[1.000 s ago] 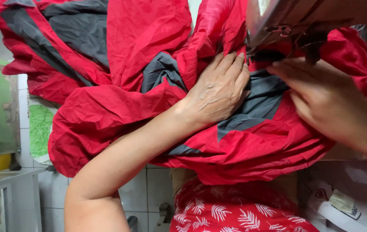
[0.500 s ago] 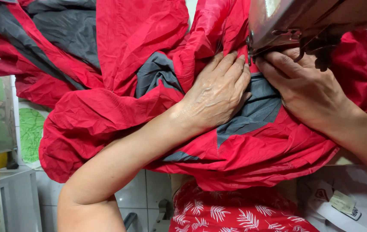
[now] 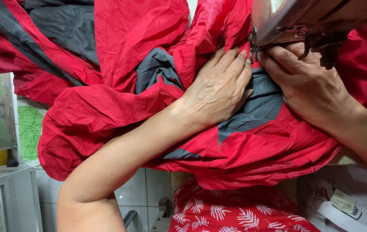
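Pressing a red-and-grey garment (image 3: 119, 107) flat under the head of a sewing machine (image 3: 312, 17): the left hand (image 3: 220, 92) lies open, palm down, on the cloth, its fingertips (image 3: 241, 56) just beside the presser foot (image 3: 253, 49); the right hand (image 3: 310, 83) also rests spread on the grey panel, gripping nothing. The fabric looks thin, light, limp and probably slick, bunching in loose folds that spill off the desk toward the lap. It is judged best controlled by flat palm pressure either side of the seam line, not by pinching.
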